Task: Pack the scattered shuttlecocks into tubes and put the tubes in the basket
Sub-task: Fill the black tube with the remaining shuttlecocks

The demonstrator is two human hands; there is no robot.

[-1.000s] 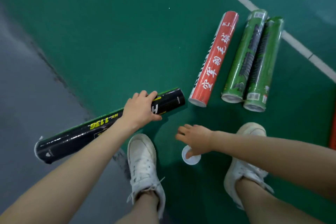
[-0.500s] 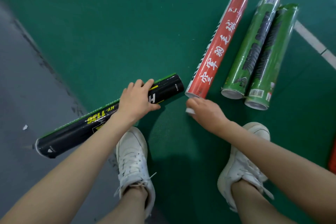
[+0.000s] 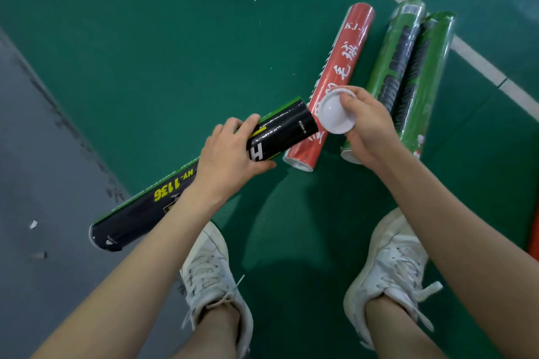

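Observation:
A long black shuttlecock tube (image 3: pixel 140 213) with yellow lettering is held slanted above the green court floor. My left hand (image 3: pixel 230 157) grips it near its upper end. My right hand (image 3: pixel 364 128) pinches a white round cap (image 3: pixel 335 115) just beside that upper end, its flat face turned toward the tube's mouth. A red tube (image 3: pixel 338 67) with white characters lies on the floor behind the cap. Two green tubes (image 3: pixel 405 67) lie side by side to its right, partly hidden by my right hand. No shuttlecock or basket shows.
My two white sneakers (image 3: pixel 213 280) stand on the floor below the hands. A white court line (image 3: pixel 472 58) crosses the upper right. Grey flooring (image 3: pixel 43 154) with small white scraps borders the green court on the left. A red object (image 3: pixel 535 236) shows at the right edge.
My right hand picked the white cap up from the floor between my feet and raised it to the black tube's end. My left hand lifted that end of the tube.

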